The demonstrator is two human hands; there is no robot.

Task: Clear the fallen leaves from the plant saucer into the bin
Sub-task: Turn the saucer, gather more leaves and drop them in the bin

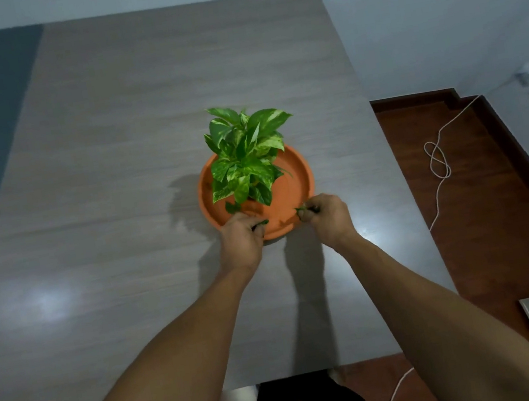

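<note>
Head view: left hand (240, 238) and right hand (326, 214) each pinched on a dark green fallen leaf (260, 224) at near rim of round orange plastic saucer (298, 181). Leafy green variegated plant (245, 154) overhanging saucer's far half; bare grey wood-grain table (115, 189) all round, white cord (436, 159) on floor right.

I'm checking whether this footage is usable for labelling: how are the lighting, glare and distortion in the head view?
Head view: dim, bluish light; bright glare patches on the table near both forearms; soft shadows left of the saucer and under the arms; wide-angle bending at the edges; small leaves at the left hand and right hand look dark, slightly soft.

The variegated green potted plant (247, 154) is hiding its own pot and part of the round orange plastic saucer (294, 181), whose near rim is disappearing behind both curled hands.
</note>
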